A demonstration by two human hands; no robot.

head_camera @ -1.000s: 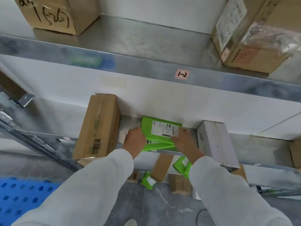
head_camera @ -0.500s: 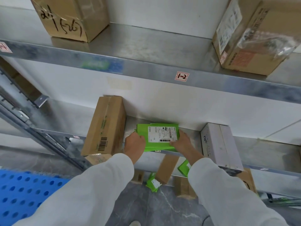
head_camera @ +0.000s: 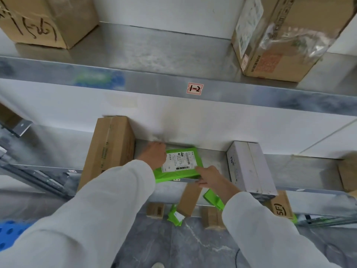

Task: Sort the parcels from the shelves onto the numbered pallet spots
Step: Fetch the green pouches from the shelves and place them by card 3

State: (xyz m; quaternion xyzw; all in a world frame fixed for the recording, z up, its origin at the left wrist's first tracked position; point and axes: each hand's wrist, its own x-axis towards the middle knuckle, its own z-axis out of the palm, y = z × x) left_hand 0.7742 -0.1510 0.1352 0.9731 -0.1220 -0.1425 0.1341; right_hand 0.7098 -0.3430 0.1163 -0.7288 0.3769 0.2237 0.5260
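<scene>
A flat green parcel (head_camera: 179,174) with a white shipping label lies at the front of the middle metal shelf (head_camera: 301,169), between a tall brown carton (head_camera: 108,149) and a white box (head_camera: 251,167). My left hand (head_camera: 155,156) grips its far left corner. My right hand (head_camera: 209,177) holds its near right edge, fingers under the rim. Both sleeves are white. The parcel overhangs the shelf's front lip slightly.
The upper shelf, tagged 1-2 (head_camera: 195,88), carries a marked brown carton (head_camera: 44,20) at left and a taped carton (head_camera: 284,37) at right. Below, more brown boxes (head_camera: 188,200) and green bags (head_camera: 213,199) sit on the lowest shelf. A blue pallet (head_camera: 9,235) shows bottom left.
The green parcel went from tilted up in both hands to lying flat on the shelf. My left hand shifted toward its far corner, and my right hand moved to its near edge.
</scene>
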